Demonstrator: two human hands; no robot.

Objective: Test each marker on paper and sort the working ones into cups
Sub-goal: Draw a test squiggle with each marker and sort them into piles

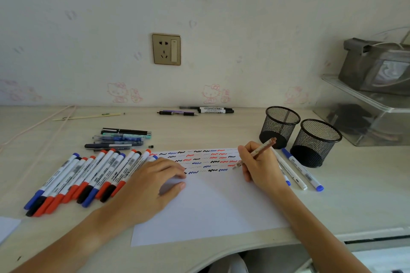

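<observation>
The right hand (260,165) pinches a pinkish pen (257,152), its tip on the scribbled sheet of paper (210,201) at centre frame, while the left hand (150,184) lies flat, fingers relaxed, on the paper's left edge. Two empty black mesh cups (299,133) stand at right; a row of capped markers (84,177) lies at left.

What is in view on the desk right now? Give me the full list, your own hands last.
Paper sheet: one, white, red, blue and black squiggles along its far edge, desk centre.
Whiteboard markers: about a dozen, white with red, blue or black caps, left of the paper.
Pens: several, dark and teal, behind those markers.
Mesh cups: two, black, right rear, look empty.
Markers by cups: about three, white and blue.
Pens by wall: about three.
Wall socket: one, gold.
Clear box: one, far right.
Left hand: flat on paper.
Right hand: holds pinkish pen, tip on paper.
</observation>
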